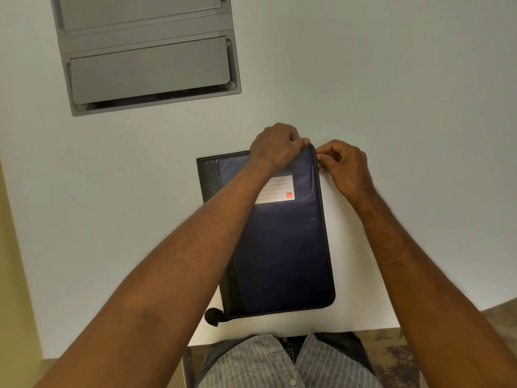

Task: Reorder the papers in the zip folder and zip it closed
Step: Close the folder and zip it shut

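A dark blue zip folder [282, 247] with black trim and a white label [277, 190] lies shut and flat on the white table. My left hand [275, 147] grips its far right corner, fingers curled over the top edge. My right hand [345, 166] pinches something small at the folder's right edge just below that corner, most likely the zip pull, which is too small to make out. The zip runs along the right side and near edge, and a black tab [212, 316] sticks out at the near left corner. No papers are visible.
The white table [140, 205] reaches out to the left and far side. A grey hatch with two flaps [148, 54] is set into the table at the far left. The table's near edge lies just in front of my torso, with floor visible at right.
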`<state>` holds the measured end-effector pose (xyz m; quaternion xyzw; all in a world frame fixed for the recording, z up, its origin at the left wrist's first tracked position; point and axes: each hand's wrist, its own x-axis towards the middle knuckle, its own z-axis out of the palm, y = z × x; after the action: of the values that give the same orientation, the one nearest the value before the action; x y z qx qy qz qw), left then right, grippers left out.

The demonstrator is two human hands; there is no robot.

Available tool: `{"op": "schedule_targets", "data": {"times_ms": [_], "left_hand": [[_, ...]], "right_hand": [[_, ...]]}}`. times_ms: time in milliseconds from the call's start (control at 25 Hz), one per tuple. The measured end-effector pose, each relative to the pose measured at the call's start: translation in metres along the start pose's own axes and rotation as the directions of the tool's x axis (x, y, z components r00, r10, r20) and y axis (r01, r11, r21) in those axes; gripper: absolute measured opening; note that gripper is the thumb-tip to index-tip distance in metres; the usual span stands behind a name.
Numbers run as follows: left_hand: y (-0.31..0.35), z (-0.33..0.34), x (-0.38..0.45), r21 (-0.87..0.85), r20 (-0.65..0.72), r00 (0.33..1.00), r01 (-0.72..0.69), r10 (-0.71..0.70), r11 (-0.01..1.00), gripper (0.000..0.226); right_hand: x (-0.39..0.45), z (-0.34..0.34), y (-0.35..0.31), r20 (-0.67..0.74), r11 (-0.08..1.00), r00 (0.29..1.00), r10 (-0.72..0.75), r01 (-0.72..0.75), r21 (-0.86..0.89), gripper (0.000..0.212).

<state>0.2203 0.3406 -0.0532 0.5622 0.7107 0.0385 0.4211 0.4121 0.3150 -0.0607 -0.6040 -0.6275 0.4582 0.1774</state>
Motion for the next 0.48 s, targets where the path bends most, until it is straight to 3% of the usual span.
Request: {"op": "schedule_targets", "data": {"times_ms": [280, 480], "left_hand": [[0.001, 0.001, 0.0, -0.031, 0.019, 0.999, 0.033, -0.033, 0.999, 0.023], [0.0, 0.0, 0.002, -0.067, 0.055, 0.998, 0.015, -0.011, 0.998, 0.016]], "right_hand": [[-0.016, 0.008, 0.018, -0.014, 0.99, 0.999, -0.029, 0.026, -0.136, 0.01], [-0.019, 0.019, 0.022, -0.135, 0.994, 0.991, -0.016, 0.001, -0.111, 0.01]]}}
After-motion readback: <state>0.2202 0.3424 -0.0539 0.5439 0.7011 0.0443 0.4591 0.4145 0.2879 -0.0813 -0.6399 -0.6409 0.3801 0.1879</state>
